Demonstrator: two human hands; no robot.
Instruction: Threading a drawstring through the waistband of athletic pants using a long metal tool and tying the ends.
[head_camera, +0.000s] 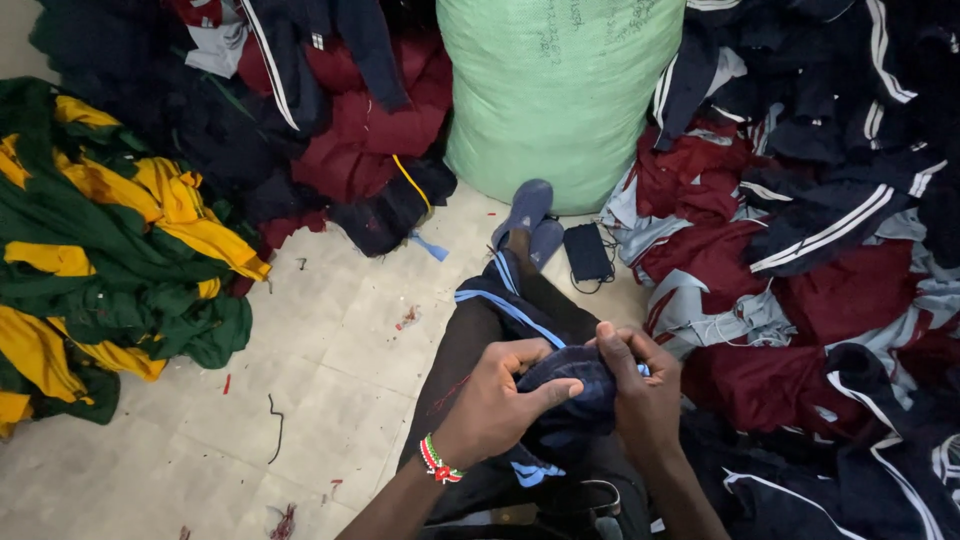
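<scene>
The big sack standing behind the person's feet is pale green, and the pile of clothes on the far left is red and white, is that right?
Not quite: the head view shows the pile on the far left is green and yellow. The sack is indeed pale green.

Pale, seemingly tiled floor (330, 350) among heaped garments (110, 240).

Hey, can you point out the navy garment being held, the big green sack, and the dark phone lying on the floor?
navy garment (565, 385), head view, on the bunched fold between both hands.
green sack (555, 90), head view, on the middle of its front.
dark phone (586, 251), head view, on its flat face.
</scene>
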